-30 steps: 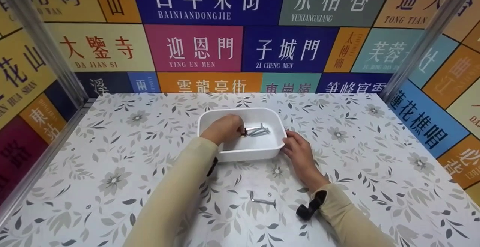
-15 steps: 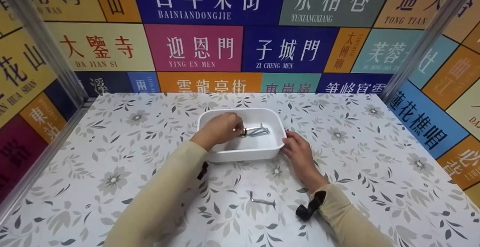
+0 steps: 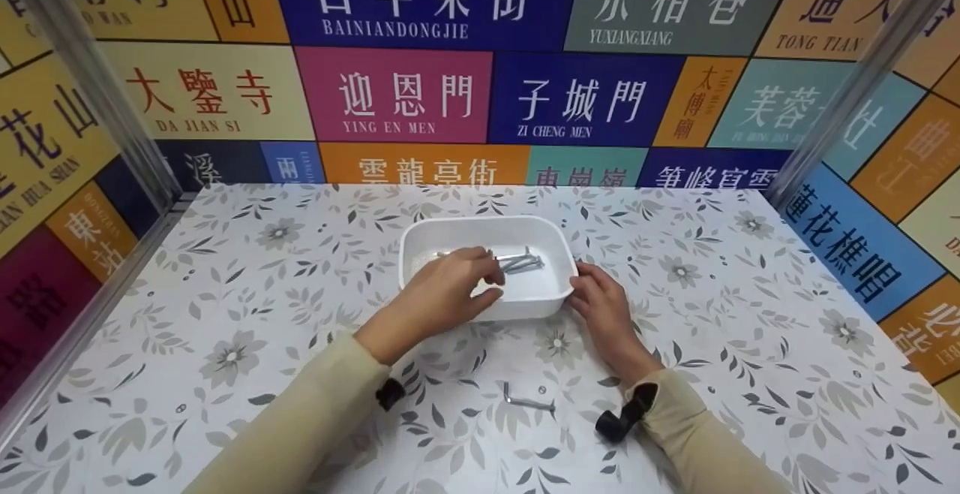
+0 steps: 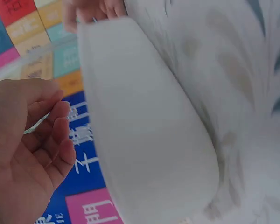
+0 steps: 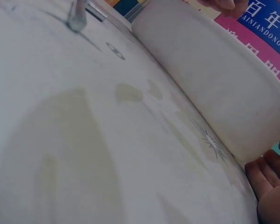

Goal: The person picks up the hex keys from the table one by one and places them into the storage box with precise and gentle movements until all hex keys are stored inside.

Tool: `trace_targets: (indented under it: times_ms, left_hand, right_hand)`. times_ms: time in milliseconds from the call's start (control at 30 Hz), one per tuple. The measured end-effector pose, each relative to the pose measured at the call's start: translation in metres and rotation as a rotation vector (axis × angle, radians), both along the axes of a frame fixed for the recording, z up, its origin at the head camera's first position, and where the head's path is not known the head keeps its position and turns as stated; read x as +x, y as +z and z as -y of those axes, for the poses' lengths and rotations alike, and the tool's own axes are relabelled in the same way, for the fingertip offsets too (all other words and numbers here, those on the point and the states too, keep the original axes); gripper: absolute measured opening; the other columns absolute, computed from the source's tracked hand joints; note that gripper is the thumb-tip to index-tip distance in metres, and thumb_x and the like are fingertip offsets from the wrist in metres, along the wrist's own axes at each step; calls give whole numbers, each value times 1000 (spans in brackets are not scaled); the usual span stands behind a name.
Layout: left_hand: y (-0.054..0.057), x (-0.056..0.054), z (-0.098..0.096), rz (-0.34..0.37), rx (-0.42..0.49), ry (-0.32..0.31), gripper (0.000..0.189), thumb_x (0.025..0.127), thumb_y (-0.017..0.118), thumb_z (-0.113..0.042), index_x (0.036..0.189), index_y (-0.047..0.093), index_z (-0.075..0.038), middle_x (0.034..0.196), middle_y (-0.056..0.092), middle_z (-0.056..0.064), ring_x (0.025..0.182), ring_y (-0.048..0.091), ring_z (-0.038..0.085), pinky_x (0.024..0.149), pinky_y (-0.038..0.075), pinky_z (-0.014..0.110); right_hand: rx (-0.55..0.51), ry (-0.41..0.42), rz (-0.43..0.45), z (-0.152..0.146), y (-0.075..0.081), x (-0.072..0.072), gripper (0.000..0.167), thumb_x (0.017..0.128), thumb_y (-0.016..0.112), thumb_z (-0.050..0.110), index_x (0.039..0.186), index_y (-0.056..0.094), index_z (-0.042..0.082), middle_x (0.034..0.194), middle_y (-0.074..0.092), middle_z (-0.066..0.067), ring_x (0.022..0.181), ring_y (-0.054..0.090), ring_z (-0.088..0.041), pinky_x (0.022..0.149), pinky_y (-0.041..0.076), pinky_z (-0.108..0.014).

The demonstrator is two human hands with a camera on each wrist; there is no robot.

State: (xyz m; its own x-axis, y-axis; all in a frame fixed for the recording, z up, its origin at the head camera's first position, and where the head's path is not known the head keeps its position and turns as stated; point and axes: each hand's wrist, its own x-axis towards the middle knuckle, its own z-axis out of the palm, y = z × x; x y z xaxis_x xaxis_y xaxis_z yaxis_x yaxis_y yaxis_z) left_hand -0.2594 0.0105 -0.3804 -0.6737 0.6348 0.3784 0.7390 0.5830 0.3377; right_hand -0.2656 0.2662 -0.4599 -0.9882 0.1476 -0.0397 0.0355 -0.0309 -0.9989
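Note:
A white rectangular tub point(image 3: 534, 308) sits on the table, with several long silver screws point(image 3: 521, 263) lying in its right half. My left hand point(image 3: 448, 291) is over the tub's near left rim, thumb apart from its loosely bent fingers, nothing seen between them. It hides part of the tub's inside. In the left wrist view, that hand point(image 4: 30, 144) is beside the tub's rim, palm showing. My right hand point(image 3: 604, 314) rests its fingertips against the tub's right end. From the right wrist, those fingers point(image 5: 266, 175) appear low at the tub's corner.
A bent silver metal rod point(image 3: 529, 402) lies on the flower-patterned table point(image 3: 225, 404), in front of the tub and between the forearms. Panels printed with characters point(image 3: 397, 96) stand behind the table and along both sides.
My left hand has come back from the tub's inside toward its near rim, its fingers loosening. My right hand stays at the right end, and the head view has shifted slightly.

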Motion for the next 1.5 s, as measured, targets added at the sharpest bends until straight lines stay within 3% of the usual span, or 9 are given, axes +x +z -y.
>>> trace_targets:
  times_ms: [300, 500, 767, 1067, 1267, 1500]
  left_hand:
    - [-7, 48, -17, 37, -37, -228, 14, 89, 74, -16, 102, 74, -11, 103, 72, 2, 93, 69, 16, 84, 56, 27]
    - [-18, 65, -27, 96, -83, -272, 20, 88, 76, -19, 107, 74, -14, 107, 72, 0, 93, 68, 14, 80, 54, 21]
    - [-34, 66, -33, 228, -109, -315, 20, 89, 75, -16, 109, 74, -12, 107, 72, 1, 98, 68, 12, 89, 52, 16]
    - [-46, 63, -34, 367, -84, -319, 22, 87, 76, -13, 109, 75, -9, 104, 73, 3, 93, 66, 9, 85, 49, 12]
    - [-54, 61, -32, 352, -126, -278, 23, 84, 76, -10, 107, 76, -10, 98, 71, 3, 85, 59, 5, 81, 48, 13]
    - [-56, 60, -30, 329, -141, -245, 15, 87, 75, -9, 102, 77, -12, 95, 72, 1, 84, 61, 5, 82, 49, 14]
  right_hand:
    - [18, -11, 13, -1, -3, -2, 42, 99, 46, 10, 139, 52, -2, 146, 52, -16, 124, 59, -23, 93, 55, -19]
    - [-10, -20, -3, 1, -2, -1, 43, 99, 47, 8, 139, 51, -4, 145, 52, -20, 119, 61, -22, 92, 56, -20]
    - [9, -19, 3, 2, -3, 0, 43, 99, 46, 9, 140, 51, -3, 145, 53, -20, 120, 62, -22, 92, 55, -19]
    - [-37, -15, -12, 1, -3, -2, 41, 100, 45, 7, 139, 50, -7, 144, 51, -23, 111, 64, -14, 91, 56, -20]
    - [-33, -6, -9, 1, -2, -2, 42, 99, 44, 6, 139, 49, -7, 146, 50, -23, 114, 63, -15, 92, 56, -20]
    - [-38, -12, -4, 1, -1, -1, 44, 99, 45, 6, 141, 48, -7, 146, 49, -23, 111, 65, -15, 92, 56, -20]
